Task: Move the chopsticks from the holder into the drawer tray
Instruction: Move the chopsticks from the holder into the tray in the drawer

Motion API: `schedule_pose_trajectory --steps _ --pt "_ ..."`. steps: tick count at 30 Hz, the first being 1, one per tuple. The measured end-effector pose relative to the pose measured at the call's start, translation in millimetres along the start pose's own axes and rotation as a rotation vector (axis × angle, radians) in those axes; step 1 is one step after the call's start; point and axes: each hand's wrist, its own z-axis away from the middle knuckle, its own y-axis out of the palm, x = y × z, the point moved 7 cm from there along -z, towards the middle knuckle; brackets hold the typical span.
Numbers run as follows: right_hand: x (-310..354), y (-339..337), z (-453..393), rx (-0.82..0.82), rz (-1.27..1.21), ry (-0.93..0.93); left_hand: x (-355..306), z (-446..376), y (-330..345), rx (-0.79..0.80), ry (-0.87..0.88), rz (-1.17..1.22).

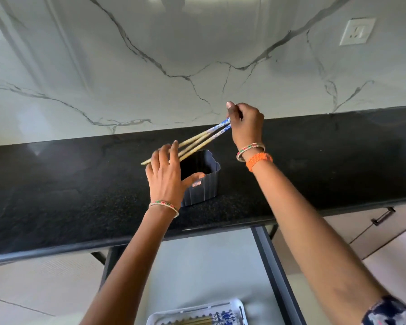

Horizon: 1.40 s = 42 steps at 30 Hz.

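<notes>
A dark ribbed holder [204, 186] stands on the black counter [80, 184]. My left hand [165, 177] grips its left rim, thumb on the near edge. My right hand [246, 124] pinches the blue-patterned ends of a few wooden chopsticks [197, 141], held slanted above the holder with their tips pointing left past my left fingers. Below the counter an open drawer [209, 266] holds a white tray [197, 313] at the frame's bottom edge, with several chopsticks lying in it.
A marble backsplash [150, 66] rises behind the counter, with a wall socket [358, 31] at upper right. A closed drawer with a dark handle [383, 216] sits to the right. The open drawer's dark side rail [277, 277] runs beside my right forearm.
</notes>
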Motion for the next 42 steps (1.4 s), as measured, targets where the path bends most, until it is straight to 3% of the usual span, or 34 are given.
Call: schedule_pose_trajectory --steps 3,6,13,15,18,20,23,25,30,34,38,42 --pt "10.1 -24.2 42.8 -0.129 -0.117 0.036 -28.3 15.1 -20.9 -0.104 0.010 -0.096" --pt "1.2 -34.3 86.4 -0.139 -0.188 0.131 -26.5 34.2 -24.9 -0.063 -0.034 -0.122" --pt "-45.7 -42.8 192.2 0.127 -0.070 0.280 1.1 123.7 31.0 0.193 0.074 -0.200" --pt "-59.3 -42.7 224.9 0.257 0.057 0.333 10.1 151.5 49.6 0.290 0.112 -0.238" --pt "-80.4 -36.8 269.6 0.561 0.550 0.400 16.9 191.6 80.8 0.469 0.228 -0.278" --pt "-82.4 -25.3 299.8 0.809 0.809 0.332 17.1 217.5 100.0 0.589 0.299 -0.286" --pt "-67.4 3.2 344.0 1.184 0.719 0.158 19.3 237.2 118.8 0.680 0.343 -0.250" --pt "-67.1 12.6 370.7 1.391 0.582 0.232 24.5 245.3 128.8 0.755 0.335 -0.171" --pt "-93.3 -0.2 405.1 1.320 0.555 0.299 50.0 267.9 144.7 0.848 0.223 -0.063" --pt "-120.7 -13.6 418.7 1.319 0.629 0.273 106.8 291.4 149.5 0.877 0.018 -0.015" --pt "-130.7 -7.7 435.4 1.414 0.617 0.205 151.2 308.3 140.9 0.737 -0.206 0.164" --pt "-125.8 5.3 454.6 1.505 0.551 0.277 151.6 311.6 134.2 0.622 -0.314 0.211"
